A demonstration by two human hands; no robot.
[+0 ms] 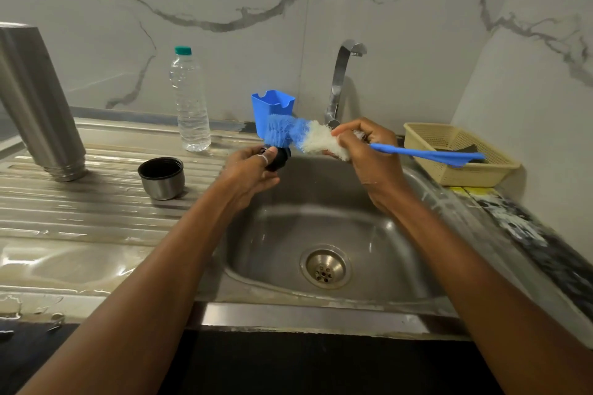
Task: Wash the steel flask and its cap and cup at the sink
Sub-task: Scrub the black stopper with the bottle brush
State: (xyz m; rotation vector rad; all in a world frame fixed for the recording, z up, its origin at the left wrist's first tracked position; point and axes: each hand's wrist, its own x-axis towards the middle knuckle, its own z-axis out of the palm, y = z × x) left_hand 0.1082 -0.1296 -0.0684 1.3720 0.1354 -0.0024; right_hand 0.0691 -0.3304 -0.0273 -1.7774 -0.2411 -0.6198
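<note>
hovering over the sink [321, 212], the left hand [248, 170] curls its fingers round the small black cap [279, 159], thumb laid across its side. the right hand [369, 151] grips the bottle brush [288, 135] down on its white bristles rather than on the blue handle, and the blue tip lies against the top of the cap. the cap looks light, hard and probably slick once wet, so a hold round its rim suits it.

farther left on the ribbed draining board [96, 212] the steel cup [162, 178] stands mouth up: stiff, light, easy to pinch by its wall. beyond it the steel flask [38, 99] rests mouth down, likely the heaviest and smoothest piece, best taken with a full hand round the body. a water bottle [190, 99], a blue holder [272, 106] and the tap [341, 74] stand at the back.
</note>
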